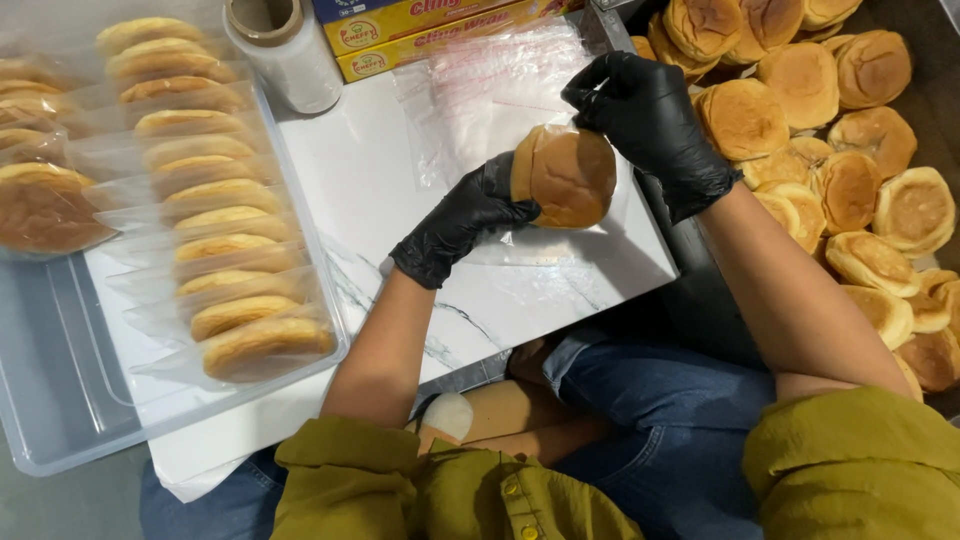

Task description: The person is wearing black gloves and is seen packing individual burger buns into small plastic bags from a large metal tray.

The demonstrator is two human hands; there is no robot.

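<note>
Both my hands wear black gloves. My left hand (pixel 470 215) grips a pair of golden buns (pixel 570 175) inside a clear plastic bag, held on edge over the white marble board (pixel 380 190). My right hand (pixel 645 115) pinches the top of that bag just above the buns. Under the buns lies a stack of empty clear bags (pixel 480 90) on the board.
A clear plastic bin (pixel 60 390) at left holds a row of bagged buns (pixel 215 215). Several loose buns (pixel 850 190) are piled at right. A roll of cling film (pixel 285 50) and yellow-and-blue boxes (pixel 420 30) sit at the back. My jeans-clad knees are below the board.
</note>
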